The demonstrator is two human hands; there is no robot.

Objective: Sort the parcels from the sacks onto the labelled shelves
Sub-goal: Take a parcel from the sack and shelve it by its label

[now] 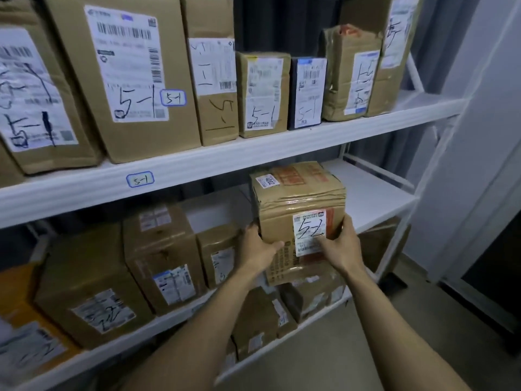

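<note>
Held parcel: a brown cardboard box bound in clear tape [301,198], upright with its top leaning slightly away. A white label handwritten "5-2" [309,227] is on its near face.
Parcel position: in front of the middle white shelf [369,193], below the upper board. It sits between a row of boxes on the left and the bare white shelf surface on the right. It cannot be told whether its base touches the shelf.
Left hand: the left hand [258,248] clasps the box's lower left edge, fingers wrapped round the side and thumb lying across the near face.
Right hand: the right hand [342,248] clasps the lower right edge, with its thumb over the bottom of the label.
Hands together: they are apart, one on each side, both clamped on the same box.
Upper shelf: a white metal board [253,156] with a blue-outlined tag reading "5-1" [140,179]. It holds a row of upright brown cartons marked "5-1" [132,80] and one small dark box [307,91].
Middle shelf, left: taped brown cartons [160,255] stand side by side, with a yellow parcel [17,292] at the far left.
Below: more brown boxes [259,320] on a lower level.
</note>
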